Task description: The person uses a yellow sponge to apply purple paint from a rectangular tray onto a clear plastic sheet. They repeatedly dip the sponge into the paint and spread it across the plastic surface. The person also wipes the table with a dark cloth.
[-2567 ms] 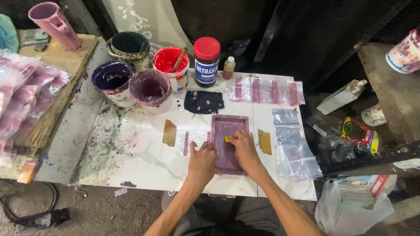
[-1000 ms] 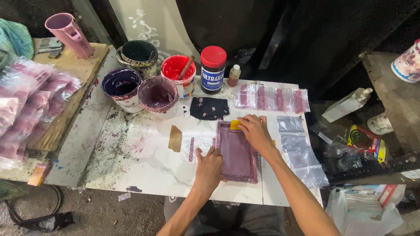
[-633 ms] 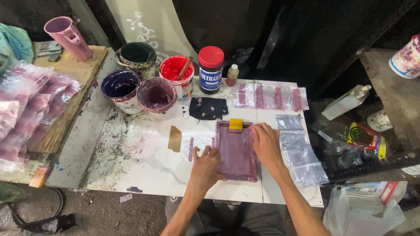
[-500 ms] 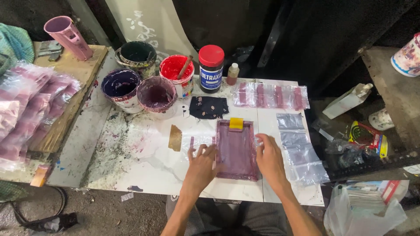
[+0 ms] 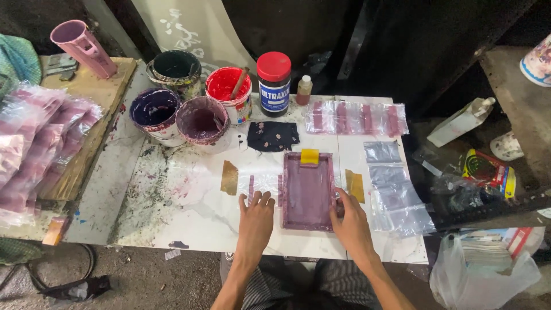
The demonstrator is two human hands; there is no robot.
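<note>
Seen from the head camera, a person sat at a paint-stained white table (image 5: 172, 212) with a small purple screen-printing frame (image 5: 308, 191) lying flat near its front edge; a yellow squeegee (image 5: 309, 157) rested on the frame's far end, touching its top rail; the left hand (image 5: 255, 221) lay flat on the table just beside the frame's left rail, fingers (image 5: 259, 199) spread and gripping nothing; the right hand (image 5: 350, 221) rested against the frame's lower right rail, fingers loosely curled along its edge, thumb side touching the wood.

In the same view, a clear plastic pouch (image 5: 261, 183) showed partly under the frame's left side; more clear pouches (image 5: 396, 195) lay stacked to the right, and a printed row (image 5: 356, 117) dried at the far edge; pots of purple ink (image 5: 201, 119) and red ink (image 5: 228, 92) stood well apart from the hands, near a red-lidded jar (image 5: 274, 76).

Done well, the step seemingly called for steadying the frame evenly on both rails, keeping it flat and square over the pouch, and lifting straight up, not sliding, lest wet ink smear.
</note>
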